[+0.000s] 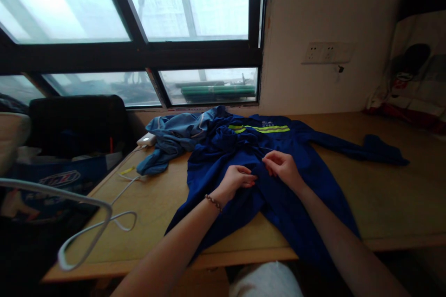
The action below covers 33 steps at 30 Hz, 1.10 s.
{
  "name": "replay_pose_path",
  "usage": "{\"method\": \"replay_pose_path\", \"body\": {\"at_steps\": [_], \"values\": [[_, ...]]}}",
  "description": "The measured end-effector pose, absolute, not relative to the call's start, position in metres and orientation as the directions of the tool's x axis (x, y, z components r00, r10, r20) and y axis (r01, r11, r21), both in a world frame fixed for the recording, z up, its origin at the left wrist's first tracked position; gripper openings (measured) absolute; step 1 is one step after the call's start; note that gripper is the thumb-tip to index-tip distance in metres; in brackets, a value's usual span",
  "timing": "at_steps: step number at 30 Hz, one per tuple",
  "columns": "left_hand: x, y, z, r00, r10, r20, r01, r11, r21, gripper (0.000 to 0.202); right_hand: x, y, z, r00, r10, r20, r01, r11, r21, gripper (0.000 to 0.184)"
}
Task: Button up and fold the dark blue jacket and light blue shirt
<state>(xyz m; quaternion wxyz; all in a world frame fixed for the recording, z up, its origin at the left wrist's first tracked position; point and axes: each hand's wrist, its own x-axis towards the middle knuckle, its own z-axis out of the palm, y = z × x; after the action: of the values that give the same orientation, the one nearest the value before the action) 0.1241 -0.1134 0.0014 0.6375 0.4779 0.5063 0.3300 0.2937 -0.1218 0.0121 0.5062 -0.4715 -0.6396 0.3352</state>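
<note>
A dark blue jacket (313, 181) with neon yellow stripes lies spread on the wooden table (400, 195), one sleeve stretched out to the right. My left hand (237, 178), a bead bracelet on its wrist, pinches the fabric at the jacket's front middle. My right hand (283, 167) pinches the fabric just to the right of it, fingers curled together. The two hands nearly touch over the jacket's front opening.
A lighter blue garment (174, 137) lies crumpled at the table's back left beside a small white charger (147, 139) with its cable (121, 190). A white clothes hanger (87, 222) sticks in from the left. A black bag (76, 123) stands by the window. A wall socket (325, 52) is at upper right.
</note>
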Motion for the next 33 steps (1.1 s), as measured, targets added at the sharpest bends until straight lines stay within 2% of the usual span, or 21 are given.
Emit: {"method": "replay_pose_path", "body": {"at_steps": [2, 6, 8, 10, 11, 12, 13, 15, 17, 21, 24, 27, 30, 33], "values": [[0.12, -0.112, 0.002, 0.294, 0.879, -0.376, 0.058, 0.376, 0.925, 0.023, 0.287, -0.129, 0.015, -0.256, 0.941, 0.222, 0.197, 0.276, -0.941, 0.024], [0.117, -0.109, 0.001, 0.329, 0.849, -0.412, 0.065, 0.415, 0.907, 0.02, 0.288, -0.139, 0.024, -0.348, 0.912, 0.216, -0.012, 0.226, -0.974, 0.026], [0.117, -0.108, 0.001, 0.342, 0.837, -0.426, 0.06, 0.434, 0.899, 0.023, 0.291, -0.142, 0.029, -0.524, 0.84, 0.138, -0.105, 0.097, -0.99, 0.031], [0.117, -0.107, 0.0, 0.353, 0.829, -0.433, 0.053, 0.444, 0.894, 0.025, 0.293, -0.142, 0.031, -0.724, 0.69, -0.017, -0.032, -0.059, -0.998, 0.036], [0.116, -0.107, 0.0, 0.35, 0.83, -0.435, 0.055, 0.445, 0.894, 0.027, 0.294, -0.141, 0.029, -0.759, 0.644, -0.096, 0.045, -0.096, -0.994, 0.037], [0.116, -0.107, 0.0, 0.343, 0.833, -0.434, 0.058, 0.442, 0.895, 0.028, 0.293, -0.138, 0.026, -0.735, 0.659, -0.159, 0.121, -0.104, -0.987, 0.036], [0.116, -0.107, -0.001, 0.335, 0.837, -0.432, 0.064, 0.437, 0.897, 0.03, 0.293, -0.135, 0.022, -0.659, 0.727, -0.194, 0.185, -0.094, -0.978, 0.033], [0.116, -0.107, -0.003, 0.322, 0.845, -0.426, 0.071, 0.428, 0.901, 0.034, 0.292, -0.125, 0.012, -0.426, 0.886, -0.186, 0.271, -0.071, -0.96, 0.028], [0.119, -0.104, -0.007, 0.32, 0.854, -0.411, 0.066, 0.413, 0.909, 0.034, 0.293, -0.116, 0.001, -0.266, 0.95, -0.166, 0.318, -0.076, -0.945, 0.026], [0.133, -0.091, -0.019, 0.371, 0.895, -0.249, 0.021, 0.26, 0.965, 0.028, 0.301, -0.104, -0.015, -0.212, 0.969, -0.131, 0.337, -0.054, -0.94, 0.021], [0.144, -0.081, -0.023, 0.415, 0.903, -0.11, 0.058, 0.094, 0.994, 0.024, 0.306, -0.1, -0.02, -0.135, 0.989, -0.058, 0.352, -0.006, -0.936, 0.019], [0.147, -0.08, -0.022, 0.437, 0.898, -0.047, 0.095, 0.006, 0.995, 0.022, 0.309, -0.099, -0.021, -0.111, 0.994, -0.008, 0.306, 0.027, -0.952, 0.019], [0.142, -0.083, -0.018, 0.465, 0.883, -0.057, 0.057, 0.035, 0.998, 0.023, 0.309, -0.099, -0.019, -0.129, 0.991, -0.018, 0.244, 0.014, -0.97, 0.019], [0.135, -0.086, -0.014, 0.505, 0.854, -0.129, 0.029, 0.132, 0.991, 0.023, 0.309, -0.1, -0.016, -0.155, 0.987, -0.037, 0.206, -0.004, -0.979, 0.019]]}}
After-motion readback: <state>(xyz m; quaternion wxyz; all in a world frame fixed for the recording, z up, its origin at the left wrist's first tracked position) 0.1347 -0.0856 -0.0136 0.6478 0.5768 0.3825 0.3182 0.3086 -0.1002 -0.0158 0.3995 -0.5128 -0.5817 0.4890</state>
